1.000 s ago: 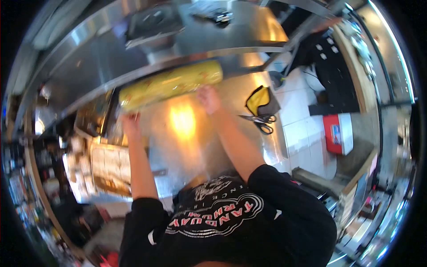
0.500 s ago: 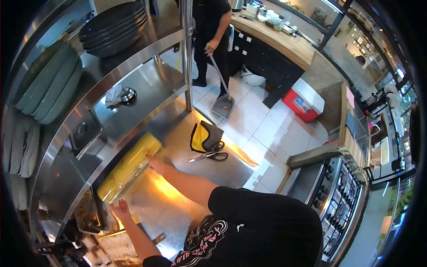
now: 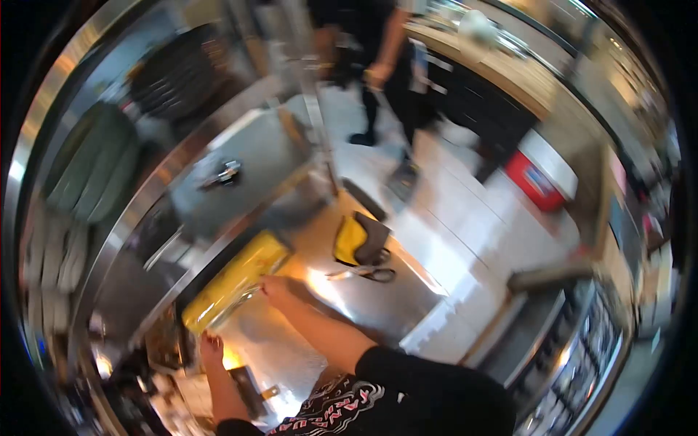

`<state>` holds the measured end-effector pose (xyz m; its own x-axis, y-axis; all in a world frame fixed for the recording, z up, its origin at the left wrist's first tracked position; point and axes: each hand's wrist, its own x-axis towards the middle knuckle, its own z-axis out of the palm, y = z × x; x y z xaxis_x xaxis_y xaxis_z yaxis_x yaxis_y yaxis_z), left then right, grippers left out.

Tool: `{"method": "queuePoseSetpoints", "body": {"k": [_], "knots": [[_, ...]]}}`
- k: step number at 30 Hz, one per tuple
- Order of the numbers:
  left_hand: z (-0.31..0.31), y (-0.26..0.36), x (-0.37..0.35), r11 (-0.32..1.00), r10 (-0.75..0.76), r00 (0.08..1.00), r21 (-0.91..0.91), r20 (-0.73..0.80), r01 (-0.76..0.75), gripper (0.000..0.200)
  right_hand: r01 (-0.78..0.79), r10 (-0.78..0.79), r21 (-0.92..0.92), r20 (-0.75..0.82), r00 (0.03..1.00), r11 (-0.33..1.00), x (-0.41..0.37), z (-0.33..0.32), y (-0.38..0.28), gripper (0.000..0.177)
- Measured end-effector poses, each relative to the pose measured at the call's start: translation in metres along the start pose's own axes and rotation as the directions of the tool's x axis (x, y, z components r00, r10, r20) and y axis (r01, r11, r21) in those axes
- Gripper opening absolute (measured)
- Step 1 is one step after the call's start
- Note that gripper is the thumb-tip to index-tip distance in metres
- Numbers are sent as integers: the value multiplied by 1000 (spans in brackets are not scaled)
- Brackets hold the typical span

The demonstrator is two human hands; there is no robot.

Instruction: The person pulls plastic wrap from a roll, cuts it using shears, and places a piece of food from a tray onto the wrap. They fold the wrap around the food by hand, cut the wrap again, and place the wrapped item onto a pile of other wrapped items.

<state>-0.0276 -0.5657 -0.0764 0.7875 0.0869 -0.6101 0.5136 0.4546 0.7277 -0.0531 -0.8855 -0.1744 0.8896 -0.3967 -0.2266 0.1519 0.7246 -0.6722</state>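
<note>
A yellow box or roll with clear plastic film [image 3: 236, 280] lies on the steel worktop, against the shelf unit. My right hand [image 3: 269, 287] is closed at its near edge, towards the right end, with fingers pinched on the film. At the left end my left hand [image 3: 211, 344] is also closed on the film's edge, though blur softens the fingertips. A shiny strip of film shows between the two hands. To the right lie scissors [image 3: 374, 272] with black handles and a yellow and dark cloth item [image 3: 360, 238].
Stacked dark plates [image 3: 174, 76] and green bowls [image 3: 94, 163] stand on the steel shelves at left. Beyond the worktop, another person [image 3: 385, 65] holds a long-handled dustpan [image 3: 402, 180]. A red and white cooler [image 3: 542, 174] sits on the floor; a gas stove [image 3: 582, 349] is at right.
The view has shifted and blurred, moving the scene right and down. My left hand has gone from spread fingers to closed at the film. My right hand's fingers have drawn together at the film's edge.
</note>
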Motion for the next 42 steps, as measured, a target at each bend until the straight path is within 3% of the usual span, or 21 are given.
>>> {"method": "queuePoseSetpoints", "body": {"k": [1, 2, 3, 6, 7, 10, 12, 13, 15, 16, 18, 19, 24, 27, 28, 30, 32, 34, 42], "knots": [[16, 6, -18, 998, 8, 997, 69, -71, -3, 13, -304, 401, 363, -233, 886, 881, -55, 48, -92, 12], [4, 7, -8, 999, -4, 1000, 52, -9, 4, 13, -320, 502, 520, -257, 826, 792, -62, 57, -108, 16], [12, 9, -20, 998, 22, 999, 57, -33, -20, 15, -382, 533, 484, -222, 816, 787, -48, 43, -85, 20], [26, 15, -42, 996, 85, 993, 39, -79, -82, 11, -344, 412, 352, -136, 901, 870, -52, 48, -91, 15], [26, 21, -48, 999, 45, 996, 29, -79, -43, 10, -422, 506, 337, -217, 835, 842, -51, 56, -96, 14], [38, 39, -47, 999, 35, 982, 10, -188, -34, 9, -441, 522, 318, -247, 816, 839, -47, 65, -106, 12], [44, 36, -44, 987, 99, 979, 144, -179, -74, 6, -413, 466, 262, -194, 863, 873, -43, 63, -101, 12], [43, 37, -48, 976, 157, 983, 169, -92, -140, 8, -366, 401, 219, -149, 904, 905, -41, 53, -98, 12], [48, 27, -45, 967, 242, 959, 115, -148, -226, 13, -217, 220, -255, -17, 975, 942, -49, 32, -94, 12], [50, 30, -49, 954, 248, 958, 211, -146, -215, 15, -249, 245, -113, -47, 968, 962, -72, 48, -122, 16], [49, 29, -69, 941, 299, 946, 201, -122, -272, 19, -226, 224, -2, -136, 965, 974, -95, 61, -138, 15], [61, 33, -104, 950, 302, 945, 125, -126, -287, 19, -229, 226, -10, -125, 966, 973, -107, 64, -150, 16], [53, 30, -202, 886, 461, 879, 127, -124, -446, 23, -201, 198, -81, -39, 979, 976, -182, 82, -227, 16], [51, 32, -270, 835, 524, 850, 232, -57, -499, 24, -117, 130, -187, 58, 990, 975, -227, 79, -262, 13], [42, 30, -284, 829, 526, 850, 240, -26, -505, 24, -129, 142, -220, 47, 989, 967, -240, 76, -269, 12], [33, 24, -316, 880, 445, 889, 234, -106, -413, 23, -106, 144, -351, 85, 986, 931, -262, 71, -284, 11], [16, 10, -338, 885, 400, 917, 266, -16, -381, 26, -148, 197, -321, 124, 973, 935, -278, 64, -290, 11], [-6, -7, -349, 911, 328, 943, 281, -52, -302, 29, -203, 253, -348, 105, 962, 915, -295, 56, -293, 11], [-50, -63, -378, 975, 165, 983, 165, -75, -151, 29, -231, 240, -353, -18, 971, 907, -349, 49, -283, 11]]}}
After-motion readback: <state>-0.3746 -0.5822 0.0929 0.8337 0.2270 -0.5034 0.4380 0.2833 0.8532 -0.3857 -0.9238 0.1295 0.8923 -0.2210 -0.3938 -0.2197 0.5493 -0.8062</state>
